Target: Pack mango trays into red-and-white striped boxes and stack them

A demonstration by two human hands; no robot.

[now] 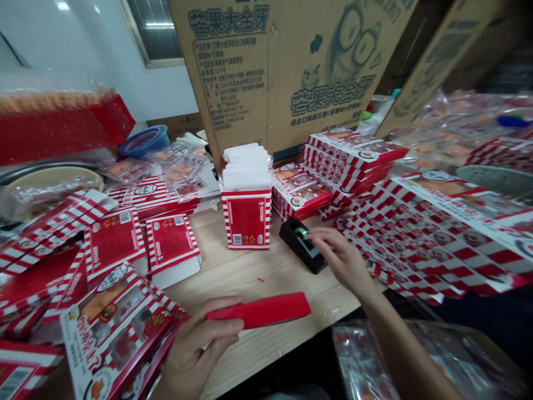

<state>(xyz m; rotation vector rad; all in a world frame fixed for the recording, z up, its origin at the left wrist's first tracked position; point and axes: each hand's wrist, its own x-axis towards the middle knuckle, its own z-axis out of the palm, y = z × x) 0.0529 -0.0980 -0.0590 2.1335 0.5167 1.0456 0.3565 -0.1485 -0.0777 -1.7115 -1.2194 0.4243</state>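
My left hand [199, 347] grips a red and white striped window box [120, 328] at the near left, with its long red flap [262, 310] sticking out to the right over the wooden table [250, 272]. My right hand [339, 256] reaches forward to a black tape dispenser [302, 244] and its fingers pinch at the tape near the green roll [303, 232]. What lies between those fingertips is too small to make out.
An upright striped carton holds white folded sheets [246, 194]. Flat red box blanks [170, 244] lie at the left. Filled striped boxes [353, 158] are stacked behind and to the right [437, 233]. A big cardboard carton [287, 66] stands at the back, with bags of snacks [183, 166] beside it.
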